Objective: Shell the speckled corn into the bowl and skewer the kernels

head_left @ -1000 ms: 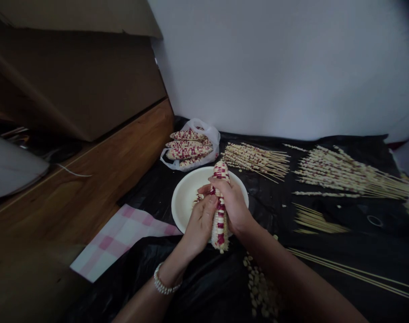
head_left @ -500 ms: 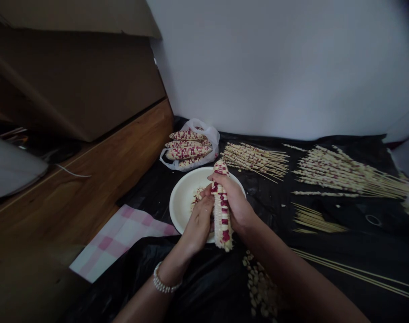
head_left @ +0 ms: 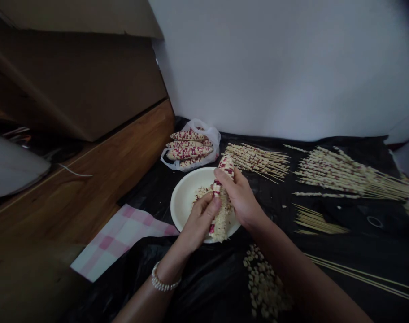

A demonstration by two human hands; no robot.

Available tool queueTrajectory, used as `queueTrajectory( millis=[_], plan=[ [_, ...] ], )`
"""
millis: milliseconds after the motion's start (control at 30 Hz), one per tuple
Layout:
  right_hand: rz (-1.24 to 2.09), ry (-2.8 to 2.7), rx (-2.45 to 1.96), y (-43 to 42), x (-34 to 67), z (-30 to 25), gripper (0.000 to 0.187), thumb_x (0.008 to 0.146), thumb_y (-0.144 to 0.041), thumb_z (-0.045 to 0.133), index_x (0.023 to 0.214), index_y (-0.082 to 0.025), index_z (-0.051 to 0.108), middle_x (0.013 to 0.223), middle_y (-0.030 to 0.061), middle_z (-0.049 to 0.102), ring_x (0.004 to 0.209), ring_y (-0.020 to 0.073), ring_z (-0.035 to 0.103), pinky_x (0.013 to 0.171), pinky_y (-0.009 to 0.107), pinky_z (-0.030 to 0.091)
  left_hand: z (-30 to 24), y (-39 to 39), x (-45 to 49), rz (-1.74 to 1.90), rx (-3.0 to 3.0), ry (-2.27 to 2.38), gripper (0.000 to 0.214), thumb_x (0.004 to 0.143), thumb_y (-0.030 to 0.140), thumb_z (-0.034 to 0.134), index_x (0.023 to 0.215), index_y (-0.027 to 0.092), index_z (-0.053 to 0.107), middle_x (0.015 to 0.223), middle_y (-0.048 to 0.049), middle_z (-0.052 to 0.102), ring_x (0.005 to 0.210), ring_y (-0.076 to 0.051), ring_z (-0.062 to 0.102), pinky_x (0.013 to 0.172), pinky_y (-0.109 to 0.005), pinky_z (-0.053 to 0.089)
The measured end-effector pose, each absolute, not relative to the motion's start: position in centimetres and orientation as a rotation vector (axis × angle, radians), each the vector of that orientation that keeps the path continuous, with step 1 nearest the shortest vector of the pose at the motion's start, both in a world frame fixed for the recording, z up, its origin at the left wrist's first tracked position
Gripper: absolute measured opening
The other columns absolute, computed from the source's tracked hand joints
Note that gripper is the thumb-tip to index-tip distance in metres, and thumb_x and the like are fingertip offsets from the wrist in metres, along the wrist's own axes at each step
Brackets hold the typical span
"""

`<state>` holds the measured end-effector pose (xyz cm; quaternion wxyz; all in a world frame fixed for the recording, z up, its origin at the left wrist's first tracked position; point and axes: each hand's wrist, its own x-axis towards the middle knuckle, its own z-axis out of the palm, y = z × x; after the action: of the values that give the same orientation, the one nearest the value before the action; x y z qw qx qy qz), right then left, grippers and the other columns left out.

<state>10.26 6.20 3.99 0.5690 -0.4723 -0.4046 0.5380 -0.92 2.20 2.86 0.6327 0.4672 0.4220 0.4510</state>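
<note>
An ear of corn [head_left: 222, 214] with cream and dark red kernels is held upright at a slight tilt over a white bowl [head_left: 181, 197]. Fingers of my right hand [head_left: 241, 197] wrap round its upper half from the right. Lower down on the left side, my left hand [head_left: 202, 222] grips the cob with its thumb pressed on the kernels. Bare cob shows along the lower front, where kernels are gone. Loose kernels [head_left: 202, 193] lie inside the bowl, partly hidden behind the hands and the ear.
Behind the bowl, a plastic bag [head_left: 213, 134] holds several corn ears [head_left: 189, 153]. Kernel-threaded skewers [head_left: 254, 158] lie at the back, with a larger pile [head_left: 332, 172] to the right. Bare sticks [head_left: 320, 220], scattered pale pieces [head_left: 267, 282] and a checked cloth [head_left: 124, 237] rest around.
The ear has turned in my hands, so more bare cob faces me. My left thumb has come round onto its front, and my right hand has shifted slightly on the upper part.
</note>
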Motion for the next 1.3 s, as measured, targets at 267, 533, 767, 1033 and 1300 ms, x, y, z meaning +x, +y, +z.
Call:
queueTrajectory(
  millis=[267,533,767,1033,1300],
  plan=[
    [1.437,-0.888,-1.066,5.5,9.7,5.6,0.037,0.063,-0.042,0.076,0.083,-0.022,0.052,0.067,-0.0025,0.064,0.059,0.0133,0.058,0.056,0.026,0.046,3.4,2.1,-1.1,0.869,1.393,1.069,0.048,0.088,0.056,0.045,0.069,0.014,0.057,0.063,-0.0030,0.059,0.059,-0.014,0.049,0.057,-0.027,0.037],
    [1.588,-0.784,-0.932,5.3,9.4,5.3,0.018,0.067,-0.030,0.068,0.075,-0.020,0.056,0.058,-0.0017,0.063,0.057,0.0150,0.059,0.057,0.027,0.047,3.6,1.7,-1.0,0.860,1.439,1.093,0.052,0.089,0.057,0.041,0.061,0.015,0.054,0.057,-0.0028,0.056,0.053,-0.013,0.046,0.052,-0.027,0.035],
    [1.781,-0.589,-0.756,5.4,8.9,5.0,0.016,0.064,-0.029,0.067,0.062,-0.020,0.055,0.052,-0.0038,0.055,0.049,0.0122,0.053,0.056,0.027,0.046,3.6,1.6,-1.2,0.847,1.452,1.084,0.052,0.088,0.057,0.041,0.056,0.017,0.047,0.053,0.0001,0.049,0.050,-0.011,0.039,0.048,-0.026,0.030],
    [1.927,-0.482,-0.819,5.5,9.1,5.3,0.020,0.065,-0.032,0.064,0.052,-0.020,0.054,0.046,-0.0021,0.051,0.045,0.0103,0.045,0.061,0.029,0.049,3.4,1.5,-1.5,0.841,1.502,1.102,0.050,0.090,0.053,0.040,0.055,0.018,0.047,0.056,-0.0010,0.050,0.054,-0.012,0.041,0.053,-0.026,0.034],
    [1.991,-0.424,-0.839,5.7,9.0,4.9,0.021,0.067,-0.033,0.060,0.051,-0.022,0.053,0.043,-0.0004,0.051,0.049,0.0144,0.051,0.056,0.029,0.048,3.3,1.7,-1.7,0.839,1.484,1.086,0.051,0.090,0.055,0.040,0.055,0.018,0.043,0.053,0.0012,0.042,0.052,-0.010,0.034,0.050,-0.026,0.029]
  ],
)
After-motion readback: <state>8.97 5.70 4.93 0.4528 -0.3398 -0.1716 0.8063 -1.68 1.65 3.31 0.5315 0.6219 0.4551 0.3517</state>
